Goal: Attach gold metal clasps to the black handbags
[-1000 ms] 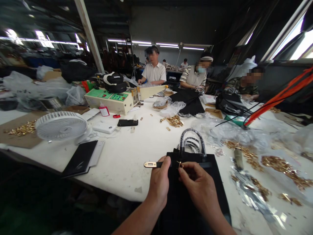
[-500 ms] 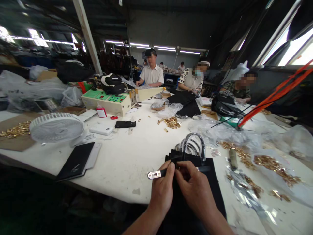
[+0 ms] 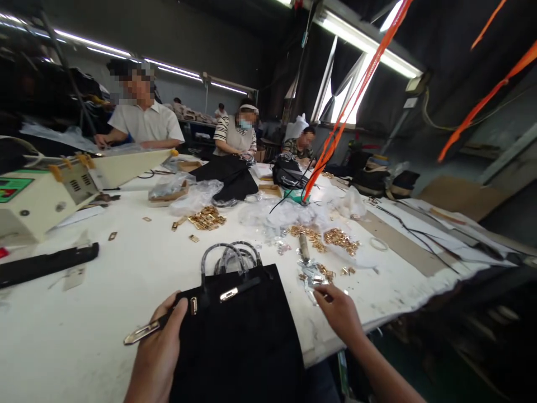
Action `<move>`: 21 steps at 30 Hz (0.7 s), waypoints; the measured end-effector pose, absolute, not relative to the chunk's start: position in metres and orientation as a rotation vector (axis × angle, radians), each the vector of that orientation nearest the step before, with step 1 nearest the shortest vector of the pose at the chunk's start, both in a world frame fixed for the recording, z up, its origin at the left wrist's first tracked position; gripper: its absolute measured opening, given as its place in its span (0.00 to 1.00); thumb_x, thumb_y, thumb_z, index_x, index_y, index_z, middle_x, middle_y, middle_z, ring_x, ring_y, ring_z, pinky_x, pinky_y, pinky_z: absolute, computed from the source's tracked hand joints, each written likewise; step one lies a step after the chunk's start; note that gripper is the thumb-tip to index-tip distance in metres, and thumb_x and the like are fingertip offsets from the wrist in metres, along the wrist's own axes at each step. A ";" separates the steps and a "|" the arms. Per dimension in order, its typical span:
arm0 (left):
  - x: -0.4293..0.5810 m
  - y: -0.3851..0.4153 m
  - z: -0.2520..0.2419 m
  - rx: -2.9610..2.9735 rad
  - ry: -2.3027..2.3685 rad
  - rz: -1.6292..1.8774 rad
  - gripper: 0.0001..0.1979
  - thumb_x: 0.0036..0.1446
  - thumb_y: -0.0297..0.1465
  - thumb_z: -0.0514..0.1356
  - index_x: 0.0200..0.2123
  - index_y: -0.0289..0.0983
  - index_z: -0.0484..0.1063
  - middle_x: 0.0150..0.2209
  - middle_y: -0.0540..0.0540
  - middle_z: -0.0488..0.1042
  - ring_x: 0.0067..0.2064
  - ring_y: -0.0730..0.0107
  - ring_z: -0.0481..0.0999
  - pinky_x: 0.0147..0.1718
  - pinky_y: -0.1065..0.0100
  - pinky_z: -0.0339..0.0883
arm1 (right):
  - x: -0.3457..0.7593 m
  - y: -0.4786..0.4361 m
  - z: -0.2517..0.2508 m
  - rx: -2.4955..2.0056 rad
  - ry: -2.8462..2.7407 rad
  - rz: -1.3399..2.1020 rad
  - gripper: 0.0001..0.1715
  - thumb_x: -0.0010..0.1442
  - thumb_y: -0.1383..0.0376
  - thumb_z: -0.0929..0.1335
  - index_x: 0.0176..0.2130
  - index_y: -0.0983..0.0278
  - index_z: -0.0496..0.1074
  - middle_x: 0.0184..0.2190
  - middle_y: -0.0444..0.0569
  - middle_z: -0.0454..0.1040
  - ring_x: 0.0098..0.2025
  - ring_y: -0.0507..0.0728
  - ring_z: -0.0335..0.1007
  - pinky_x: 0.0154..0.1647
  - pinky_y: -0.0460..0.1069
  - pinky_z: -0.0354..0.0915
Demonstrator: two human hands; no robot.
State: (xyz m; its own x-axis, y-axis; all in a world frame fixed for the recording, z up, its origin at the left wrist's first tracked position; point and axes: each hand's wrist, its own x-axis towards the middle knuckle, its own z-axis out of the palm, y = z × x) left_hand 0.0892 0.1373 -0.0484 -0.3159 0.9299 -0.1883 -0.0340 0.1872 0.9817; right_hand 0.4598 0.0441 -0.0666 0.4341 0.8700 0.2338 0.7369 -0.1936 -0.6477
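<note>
Left hand [image 3: 157, 350] fingers clamped on strap [image 3: 168, 320], pinning black bag [image 3: 239, 336] flat on surface [image 3: 126, 268]. Right hand [image 3: 339, 310] fingers half apart, reaching small gold fittings [image 3: 323, 272] near right.

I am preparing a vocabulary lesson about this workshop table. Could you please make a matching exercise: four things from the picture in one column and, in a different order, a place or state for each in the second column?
Things:
1. left hand
2. right hand
3. black bag
4. loose heap of gold fittings

Places or states:
A. lying flat on the white table, handles pointing away
B. further back, beside clear plastic wrapping
C. holding a black strap with a metal tip
D. reaching to small parts near the table edge

Pairs: 1-C, 2-D, 3-A, 4-B
</note>
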 end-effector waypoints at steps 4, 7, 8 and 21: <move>0.094 0.144 -0.056 1.195 1.684 1.294 0.40 0.54 0.57 0.64 0.65 0.45 0.67 0.64 0.40 0.68 0.60 0.45 0.74 0.63 0.42 0.65 | 0.520 0.056 -0.078 -2.169 -1.406 0.169 0.17 0.64 0.55 0.66 0.46 0.58 0.80 0.44 0.48 0.80 0.38 0.58 0.76 0.44 0.52 0.68; 0.093 0.142 -0.055 1.444 1.757 1.323 0.42 0.55 0.58 0.62 0.67 0.44 0.62 0.66 0.37 0.63 0.60 0.41 0.73 0.58 0.42 0.70 | 0.525 0.076 -0.079 -2.237 -1.462 0.212 0.15 0.62 0.56 0.69 0.46 0.54 0.81 0.49 0.46 0.79 0.43 0.59 0.76 0.41 0.51 0.64; 0.092 0.139 -0.052 1.553 1.773 1.354 0.41 0.57 0.56 0.62 0.68 0.43 0.62 0.66 0.37 0.62 0.61 0.40 0.71 0.58 0.41 0.69 | 0.525 0.083 -0.079 -2.265 -1.472 0.231 0.14 0.61 0.56 0.69 0.45 0.54 0.81 0.48 0.46 0.79 0.43 0.59 0.76 0.39 0.50 0.63; 0.121 0.134 -0.002 2.722 1.308 0.714 0.15 0.63 0.31 0.64 0.53 0.39 0.73 0.51 0.43 0.76 0.53 0.53 0.73 0.52 0.51 0.67 | 0.536 0.100 -0.065 -2.274 -1.498 0.410 0.17 0.58 0.52 0.66 0.31 0.58 0.81 0.32 0.49 0.82 0.38 0.63 0.77 0.39 0.53 0.62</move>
